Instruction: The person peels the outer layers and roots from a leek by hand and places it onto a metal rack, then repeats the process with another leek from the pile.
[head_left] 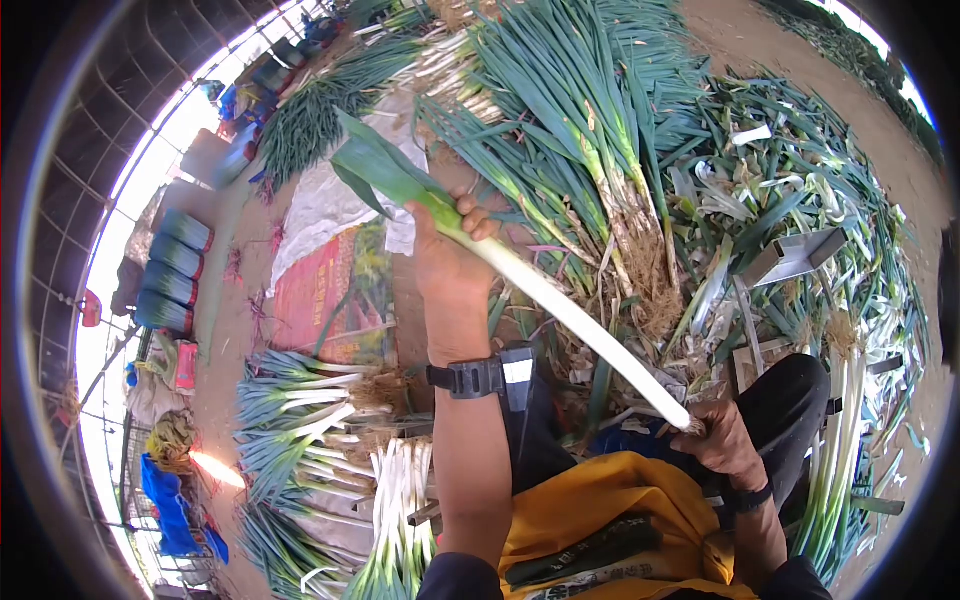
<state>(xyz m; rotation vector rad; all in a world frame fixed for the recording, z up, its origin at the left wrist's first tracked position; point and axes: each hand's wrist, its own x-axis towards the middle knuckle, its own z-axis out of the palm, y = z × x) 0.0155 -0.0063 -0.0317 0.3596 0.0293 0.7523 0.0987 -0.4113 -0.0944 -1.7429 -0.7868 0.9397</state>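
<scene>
I hold one long leek (pixel 545 292) stretched between both hands, over my lap. My left hand (pixel 447 255) grips it where the white stalk turns into green leaves, and the leaves fan up and left past my fingers. My right hand (pixel 722 438) is closed around the root end, low and to the right. A black watch (pixel 478 377) is strapped on my left wrist. A yellow apron (pixel 610 520) covers my lap beneath the leek.
A big heap of unpeeled leeks (pixel 570 130) with soil-covered roots lies ahead. Trimmed green leaves (pixel 790 190) litter the right side. Cleaned white leeks are stacked at the left (pixel 310 410) and right (pixel 845 440). A red printed sack (pixel 335 290) lies on the ground.
</scene>
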